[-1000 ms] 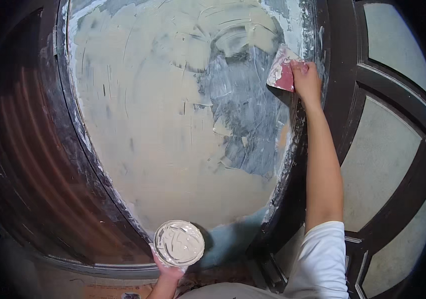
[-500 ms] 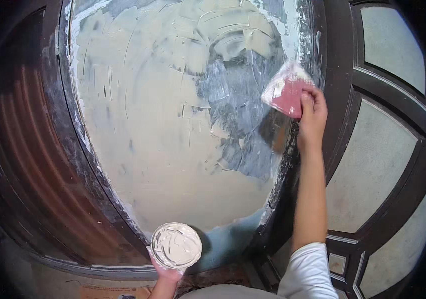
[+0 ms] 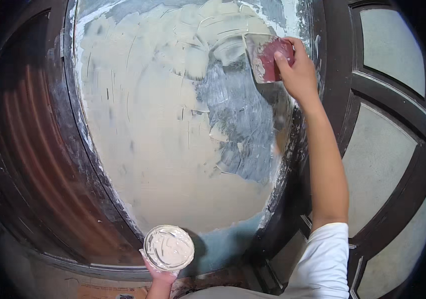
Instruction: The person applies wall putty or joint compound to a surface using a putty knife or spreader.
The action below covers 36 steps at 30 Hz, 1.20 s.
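Observation:
My right hand [image 3: 299,67] grips a dark red, flat putty spreader [image 3: 273,57] by its right side, with cream paste smeared along its left part. The spreader's edge lies against the panel [image 3: 148,129], at the upper right of the coated area. Cream filler covers most of this panel; a grey-blue patch [image 3: 238,104] shows through below the spreader. Down at the lower middle, my left hand [image 3: 160,271] holds a round tub of cream filler [image 3: 169,248], its open top facing me. Paste is smeared on that hand's fingers, which are partly hidden under the tub.
Dark frame strips with white smears border the panel on both sides. To the left is a glossy dark brown panel [image 3: 48,164]; to the right, a dark door frame with pale panes [image 3: 377,159]. Cardboard [image 3: 108,291] lies on the floor at the lower left.
My right hand has moved up and left with the spreader, from the frame's right edge onto the panel, and turned it. The tub has shifted slightly left in my left hand.

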Available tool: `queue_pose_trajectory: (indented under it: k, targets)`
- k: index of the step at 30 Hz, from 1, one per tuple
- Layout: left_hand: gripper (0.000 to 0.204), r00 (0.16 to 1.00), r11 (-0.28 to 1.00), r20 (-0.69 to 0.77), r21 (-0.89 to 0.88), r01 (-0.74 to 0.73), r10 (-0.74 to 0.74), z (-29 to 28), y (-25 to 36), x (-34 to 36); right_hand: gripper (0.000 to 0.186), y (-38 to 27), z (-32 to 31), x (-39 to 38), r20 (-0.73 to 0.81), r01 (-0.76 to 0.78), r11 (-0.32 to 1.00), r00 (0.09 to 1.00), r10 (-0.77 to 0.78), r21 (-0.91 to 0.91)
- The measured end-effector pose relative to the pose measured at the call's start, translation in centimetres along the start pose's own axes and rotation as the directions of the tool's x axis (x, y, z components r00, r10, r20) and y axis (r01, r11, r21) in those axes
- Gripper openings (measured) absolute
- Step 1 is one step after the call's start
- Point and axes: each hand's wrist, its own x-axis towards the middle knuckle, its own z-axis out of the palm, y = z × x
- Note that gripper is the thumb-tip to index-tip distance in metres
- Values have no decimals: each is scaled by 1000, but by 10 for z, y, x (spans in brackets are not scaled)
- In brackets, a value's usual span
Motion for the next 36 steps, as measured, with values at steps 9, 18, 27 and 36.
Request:
queue_pose_trajectory:
  k: [9,18,27,36]
  targets:
    - [78,998,988,37,143,-54,49,-2,1,-3,43,57,-8,37,-221,-128,990,969,113,-57]
    - [76,994,970,35,218,-109,103,0,-5,1,42,72,4,50,-222,-204,963,945,241,176]
    - [79,1000,976,16,218,-2,-1,1,-9,6,28,78,47,-30,-87,-362,827,895,437,431]
    - [78,997,971,67,239,11,-28,6,-10,4,22,69,37,-78,-245,-248,773,854,460,584]
